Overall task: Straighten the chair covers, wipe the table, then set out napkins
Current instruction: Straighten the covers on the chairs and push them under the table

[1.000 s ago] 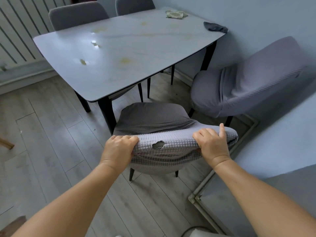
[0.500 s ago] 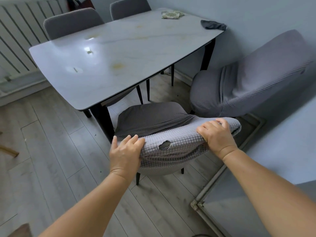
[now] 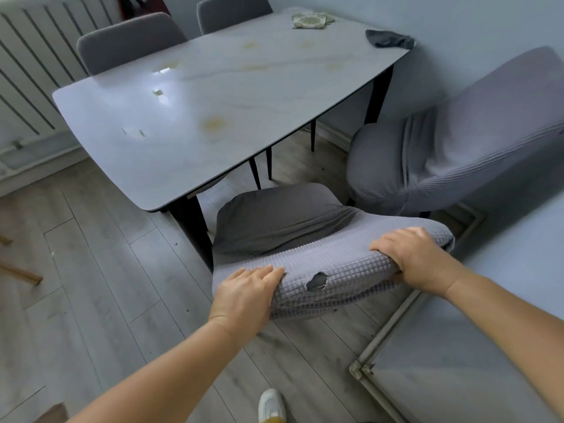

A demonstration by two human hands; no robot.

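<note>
- head view: the left hand (image 3: pixel 244 296) lies flat with fingers straight on the near chair cover (image 3: pixel 329 270), low centre of frame, beside a torn hole (image 3: pixel 316 281).
- the right hand (image 3: pixel 418 259) curls over the cover's right end, thumb tucked beneath.
- the stained table (image 3: pixel 213 96) fills the upper left, with a folded napkin (image 3: pixel 311 20) and a dark cloth (image 3: pixel 387 38) at its far end.

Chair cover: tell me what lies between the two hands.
In the head view, a ragged hole in the chair cover lies between left hand and right hand.

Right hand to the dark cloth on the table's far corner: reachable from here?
Probably not: the right hand grips the chair cover, and the dark cloth lies across the table, beyond another chair.
</note>
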